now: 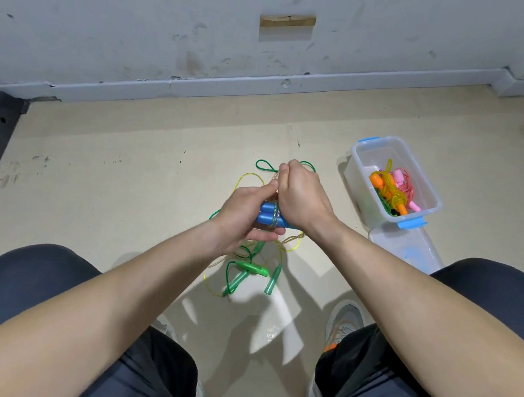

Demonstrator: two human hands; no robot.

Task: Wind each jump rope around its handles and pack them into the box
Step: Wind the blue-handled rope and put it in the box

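Left hand [243, 217]: fingers and thumb curled round the blue handles [267, 218], gripping both together, side by side, above the floor in front of the knees.
Right hand [301, 198]: knuckles up, touching the left hand; fingertips drawn together at its far end, pinching the pale cord [275, 219].
Pale cord, wound part: a few turns cross both blue handles at mid-length, in the gap between the two hands.
Pale cord, loose part: a slack loop hangs just under the right wrist; more of it trails to the floor beneath the left hand.
Handles relative to hands: near ends hidden in the left palm, far ends hidden under the heel of the right hand; only the middle shows.
Box [425, 178]: clear plastic with blue clips, open, on the floor to the person's right, well apart from the hands.
Box contents: orange handles [377, 181] bound in a yellow cord, pink handles [399, 176] with a pink cord, some green underneath; how tidily each is wound I cannot tell.
Lid [406, 247]: lies flat on the floor, touching the near end of the box.
Green handles [251, 269]: on the floor below the hands, unwound.
Green rope [265, 167]: loops out beyond the right hand's fingertips.
Yellow rope [249, 177]: thin loops on the floor, tangled with the green one.
Shoe [343, 320]: grey, by the right knee.
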